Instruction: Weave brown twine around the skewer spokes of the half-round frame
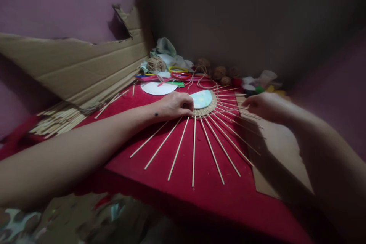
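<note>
A round woven piece with a pale, patterned half-disc [202,99] at its centre lies on the red cloth. Thin wooden sticks [194,152] fan out from its woven twine rim [206,111]. My left hand [178,103] is closed on the piece's left edge, thumb and bent fingers at the rim. To the right, my right hand [265,106] hovers above the stick ends, fingers pinched together. A thin strand of twine [225,112] runs from the rim toward its fingertips; the grip itself is small and dim.
Loose sticks [61,116] lie by a cardboard sheet [82,59] on the left. Behind are a white disc [158,88], a twine ball [156,64], red-handled scissors [180,75] and brown balls [220,72]. Flat cardboard [281,160] lies on the right; the red table's edge [171,194] faces me.
</note>
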The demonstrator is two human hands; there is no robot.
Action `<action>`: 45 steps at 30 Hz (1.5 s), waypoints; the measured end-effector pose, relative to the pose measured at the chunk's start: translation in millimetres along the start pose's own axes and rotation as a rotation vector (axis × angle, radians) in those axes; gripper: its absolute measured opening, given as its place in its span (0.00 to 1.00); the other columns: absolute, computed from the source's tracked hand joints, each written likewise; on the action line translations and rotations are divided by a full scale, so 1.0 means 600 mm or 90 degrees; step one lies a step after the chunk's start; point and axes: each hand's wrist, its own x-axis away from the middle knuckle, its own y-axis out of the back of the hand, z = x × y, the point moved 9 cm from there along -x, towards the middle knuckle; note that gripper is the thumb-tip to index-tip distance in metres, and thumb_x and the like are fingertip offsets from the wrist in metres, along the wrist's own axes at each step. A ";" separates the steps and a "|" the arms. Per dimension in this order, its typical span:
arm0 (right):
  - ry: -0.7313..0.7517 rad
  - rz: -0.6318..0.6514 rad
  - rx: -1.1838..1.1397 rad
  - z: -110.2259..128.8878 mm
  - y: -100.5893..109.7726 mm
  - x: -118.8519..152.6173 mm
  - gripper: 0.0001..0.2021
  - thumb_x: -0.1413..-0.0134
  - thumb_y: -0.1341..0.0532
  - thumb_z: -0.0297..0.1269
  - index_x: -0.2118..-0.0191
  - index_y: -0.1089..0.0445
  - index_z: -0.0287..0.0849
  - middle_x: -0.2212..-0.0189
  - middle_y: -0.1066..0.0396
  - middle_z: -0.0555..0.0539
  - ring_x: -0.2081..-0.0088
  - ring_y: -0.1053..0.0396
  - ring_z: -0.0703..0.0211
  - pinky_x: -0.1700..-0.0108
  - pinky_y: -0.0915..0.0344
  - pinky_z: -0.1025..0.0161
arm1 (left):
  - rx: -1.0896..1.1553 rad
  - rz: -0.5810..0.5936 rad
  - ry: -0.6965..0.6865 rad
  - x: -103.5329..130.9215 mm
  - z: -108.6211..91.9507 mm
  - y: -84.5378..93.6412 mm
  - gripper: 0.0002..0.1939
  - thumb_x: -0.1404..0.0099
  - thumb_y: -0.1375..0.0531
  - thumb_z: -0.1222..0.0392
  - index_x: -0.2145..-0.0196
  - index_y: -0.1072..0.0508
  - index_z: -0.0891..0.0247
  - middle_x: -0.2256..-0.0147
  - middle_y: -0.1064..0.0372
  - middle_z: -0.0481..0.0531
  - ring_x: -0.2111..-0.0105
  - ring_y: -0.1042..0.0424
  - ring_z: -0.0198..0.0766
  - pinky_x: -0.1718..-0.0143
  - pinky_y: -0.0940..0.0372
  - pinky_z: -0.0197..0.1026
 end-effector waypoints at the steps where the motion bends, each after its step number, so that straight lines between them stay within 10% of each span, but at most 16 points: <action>1: 0.048 0.023 0.083 0.018 -0.009 0.005 0.13 0.57 0.40 0.20 0.65 0.23 0.37 0.67 0.27 0.40 0.67 0.35 0.56 0.65 0.44 0.60 | 0.001 0.000 0.001 0.001 0.000 0.001 0.03 0.43 0.37 0.64 0.70 0.26 0.67 0.69 0.30 0.49 0.68 0.33 0.33 0.64 0.41 0.35; 5: 0.278 0.039 0.106 0.138 -0.038 0.057 0.18 0.54 0.42 0.22 0.55 0.28 0.42 0.54 0.30 0.42 0.55 0.37 0.51 0.54 0.42 0.57 | 0.000 0.001 -0.001 0.003 0.000 0.000 0.03 0.42 0.38 0.64 0.70 0.26 0.66 0.69 0.30 0.49 0.68 0.33 0.33 0.64 0.41 0.34; 10: 0.303 -0.095 0.121 0.206 -0.074 0.058 0.10 0.41 0.48 0.27 0.61 0.30 0.39 0.59 0.29 0.41 0.57 0.36 0.50 0.56 0.45 0.55 | -0.001 -0.006 -0.011 0.003 -0.003 0.000 0.03 0.42 0.38 0.63 0.71 0.27 0.66 0.71 0.32 0.48 0.69 0.34 0.32 0.64 0.41 0.35; 17: 0.246 -0.075 0.051 0.182 -0.096 0.026 0.08 0.38 0.46 0.31 0.66 0.31 0.41 0.66 0.28 0.46 0.64 0.36 0.56 0.60 0.48 0.60 | 0.010 0.005 -0.005 0.006 0.000 -0.001 0.03 0.40 0.39 0.63 0.70 0.28 0.65 0.70 0.32 0.48 0.68 0.34 0.33 0.64 0.40 0.35; 25: 0.126 -0.094 0.038 0.168 -0.108 0.021 0.09 0.39 0.49 0.29 0.61 0.32 0.39 0.52 0.33 0.40 0.56 0.39 0.49 0.60 0.47 0.57 | 0.018 0.000 -0.007 0.007 0.005 -0.008 0.04 0.40 0.40 0.62 0.71 0.29 0.64 0.70 0.34 0.48 0.68 0.35 0.34 0.64 0.40 0.36; 31: 0.102 -0.087 -0.040 0.155 -0.116 0.008 0.08 0.38 0.48 0.34 0.62 0.32 0.40 0.56 0.34 0.41 0.56 0.40 0.50 0.57 0.46 0.56 | -0.073 -0.139 0.093 0.015 0.050 0.037 0.20 0.45 0.36 0.52 0.57 0.29 0.65 0.59 0.33 0.57 0.56 0.35 0.46 0.54 0.39 0.47; 37: 0.080 -0.058 -0.076 0.156 -0.104 -0.005 0.08 0.40 0.47 0.35 0.62 0.32 0.41 0.55 0.36 0.41 0.58 0.40 0.52 0.58 0.44 0.58 | 0.047 0.073 0.091 0.001 0.058 0.014 0.36 0.44 0.38 0.45 0.43 0.40 0.62 0.52 0.33 0.57 0.54 0.34 0.46 0.55 0.39 0.43; 45: 0.010 -0.035 -0.056 0.182 -0.091 0.024 0.11 0.40 0.50 0.31 0.61 0.31 0.38 0.54 0.37 0.36 0.59 0.39 0.49 0.58 0.42 0.55 | 0.104 0.164 0.054 -0.012 0.050 0.019 0.36 0.45 0.41 0.58 0.40 0.45 0.62 0.56 0.33 0.54 0.59 0.33 0.40 0.58 0.38 0.40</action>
